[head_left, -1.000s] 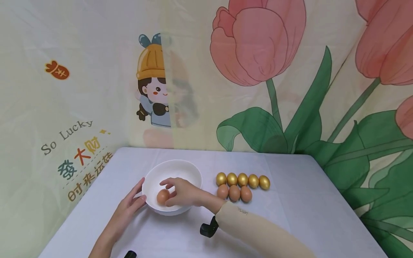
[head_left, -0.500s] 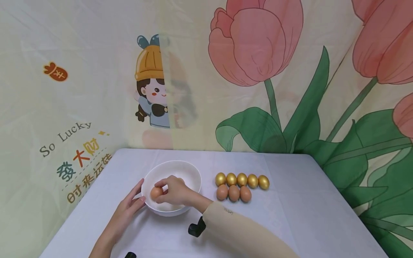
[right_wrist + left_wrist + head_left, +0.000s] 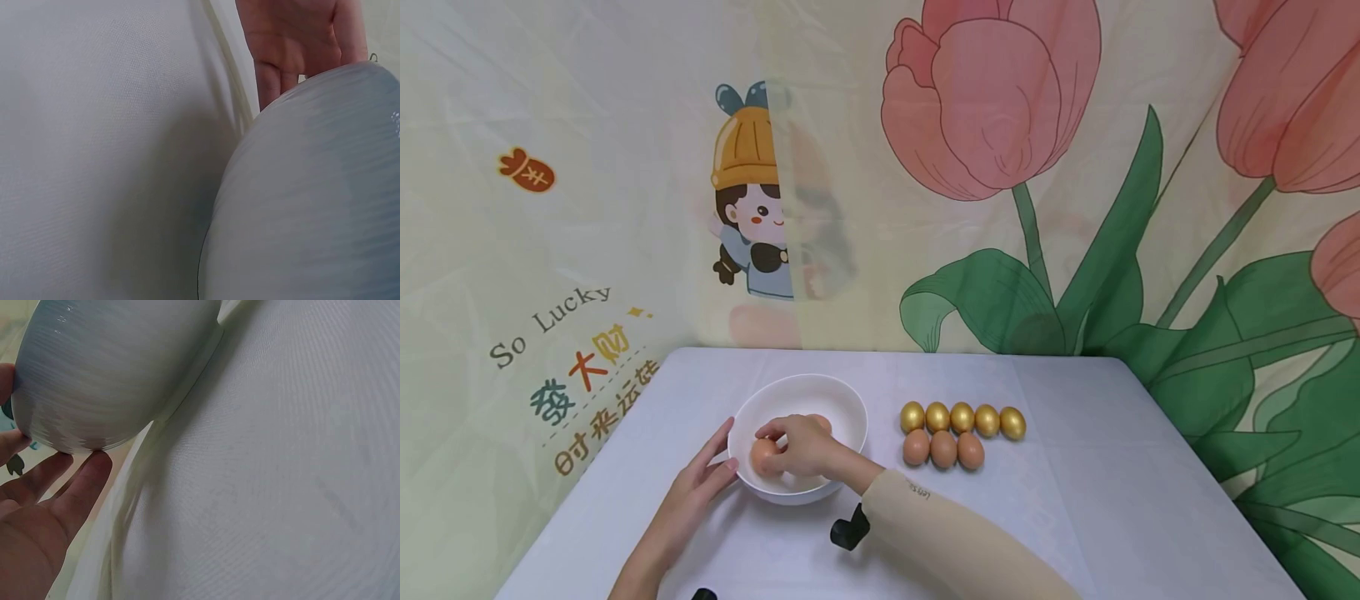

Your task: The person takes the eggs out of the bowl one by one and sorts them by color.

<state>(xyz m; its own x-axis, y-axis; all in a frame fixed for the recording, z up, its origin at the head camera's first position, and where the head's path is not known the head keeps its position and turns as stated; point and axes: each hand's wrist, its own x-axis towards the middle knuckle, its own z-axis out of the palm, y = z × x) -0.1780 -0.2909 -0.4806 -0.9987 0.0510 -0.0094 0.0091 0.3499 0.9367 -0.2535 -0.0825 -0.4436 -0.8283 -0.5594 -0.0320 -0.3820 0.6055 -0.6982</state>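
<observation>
In the head view, my right hand (image 3: 805, 446) reaches inside a white bowl (image 3: 848, 400), thumb and fingers pinching a brown egg (image 3: 763, 458) near the left wall. Partly hidden behind that hand is a second brown egg (image 3: 822, 422). My left hand (image 3: 694, 483) rests its fingertips on the bowl's left side. The left wrist view has those fingers of my left hand (image 3: 50, 512) fairly straight against the bowl's outer wall (image 3: 119, 369). In the right wrist view, the bowl (image 3: 319, 187) hides the right fingertips and the egg.
Right of the bowl, several gold eggs (image 3: 962, 418) line up in a row. In front of them lie three brown eggs (image 3: 943, 450). Everything stands on a white-covered table (image 3: 1075, 500), with a printed backdrop (image 3: 865, 250) behind. A black camera mount (image 3: 850, 528) hangs below the right wrist.
My right hand has moved a little left in the bowl and closed its fingers on the brown egg. The second egg now shows behind it. The left hand has stayed at the bowl.
</observation>
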